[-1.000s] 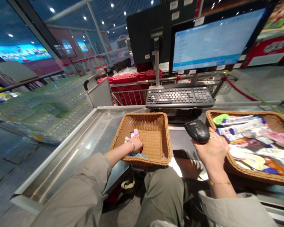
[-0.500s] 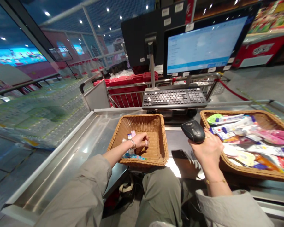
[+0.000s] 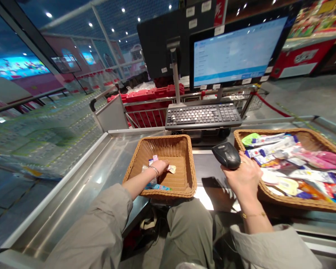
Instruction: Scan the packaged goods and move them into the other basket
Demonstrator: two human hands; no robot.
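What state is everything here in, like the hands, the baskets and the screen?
Left hand: inside left basket, at a small pale packet; grip unclear
Right hand: closed around black scanner
Black scanner: held above the counter
Left basket: upright, sparsely filled
Right basket: upright, much fuller
Screen: lit, text too small to read
Keyboard: uncovered, untouched

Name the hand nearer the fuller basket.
Right. The right hand, holding the black scanner, is beside the left edge of the fuller basket; the left hand is farther off, inside the other basket.
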